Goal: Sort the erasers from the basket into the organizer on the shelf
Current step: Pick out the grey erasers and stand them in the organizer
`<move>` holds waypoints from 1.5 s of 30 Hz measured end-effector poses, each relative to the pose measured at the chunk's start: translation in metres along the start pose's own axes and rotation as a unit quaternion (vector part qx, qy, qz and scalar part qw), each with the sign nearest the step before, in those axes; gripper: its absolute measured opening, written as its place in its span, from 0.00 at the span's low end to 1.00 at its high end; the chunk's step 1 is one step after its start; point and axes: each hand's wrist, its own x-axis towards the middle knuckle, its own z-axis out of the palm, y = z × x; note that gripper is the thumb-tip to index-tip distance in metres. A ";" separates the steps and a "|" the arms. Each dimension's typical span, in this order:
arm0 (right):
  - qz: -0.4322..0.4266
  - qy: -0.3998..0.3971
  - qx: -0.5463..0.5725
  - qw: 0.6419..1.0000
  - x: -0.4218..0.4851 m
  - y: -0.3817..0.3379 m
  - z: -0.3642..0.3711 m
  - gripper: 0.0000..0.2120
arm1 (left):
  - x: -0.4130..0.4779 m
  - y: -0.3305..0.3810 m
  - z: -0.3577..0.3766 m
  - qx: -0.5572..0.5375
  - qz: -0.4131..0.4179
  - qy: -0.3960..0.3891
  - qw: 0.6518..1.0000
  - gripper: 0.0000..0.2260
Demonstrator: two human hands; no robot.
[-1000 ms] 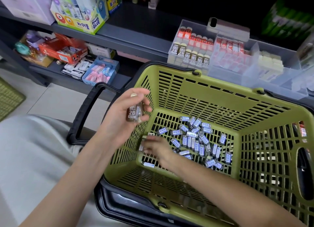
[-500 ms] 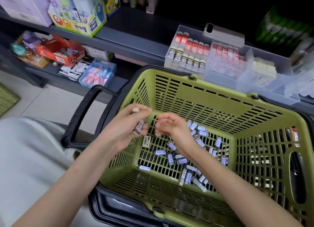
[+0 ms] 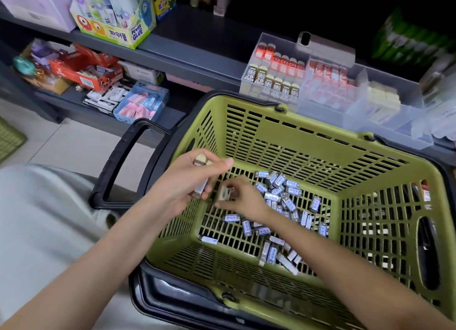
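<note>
Noted olive green with slotted grid on basket (image 3: pixel 308 142) — black on its handle (image 3: pixel 114 164). Logged blue-and-white sleeves on erasers (image 3: pixel 280 181) inside; frosted clear for organizer (image 3: pixel 330 107), holding orange-red and cream rows. Recorded dark grey on shelf (image 3: pixel 197 45), yellow-green on glue box (image 3: pixel 118 33).

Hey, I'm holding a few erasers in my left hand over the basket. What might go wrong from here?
The left hand grips a stack of erasers. Passing another eraser from the right hand could make one slip back among the loose erasers in the basket. The organizer has several similar-looking compartments, so a misplacement seems possible.
</note>
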 end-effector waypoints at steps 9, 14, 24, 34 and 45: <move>-0.017 0.013 0.317 0.948 -0.082 -0.038 -0.093 0.23 | 0.009 -0.009 0.042 0.279 0.026 -0.059 0.958 0.24; -0.015 0.024 0.429 0.903 -0.095 -0.006 -0.095 0.18 | 0.019 -0.010 0.060 0.191 -0.012 -0.100 0.976 0.10; 0.174 -0.089 -0.310 0.930 -0.085 0.064 -0.018 0.27 | 0.021 -0.004 0.051 0.134 -0.021 -0.096 0.986 0.08; 0.178 -0.027 -0.277 0.944 -0.080 0.056 0.009 0.22 | 0.020 -0.003 0.053 0.115 0.019 -0.080 0.990 0.14; 0.229 -0.067 0.113 0.964 -0.088 0.046 -0.031 0.11 | 0.018 0.000 0.045 0.092 0.031 -0.068 0.993 0.09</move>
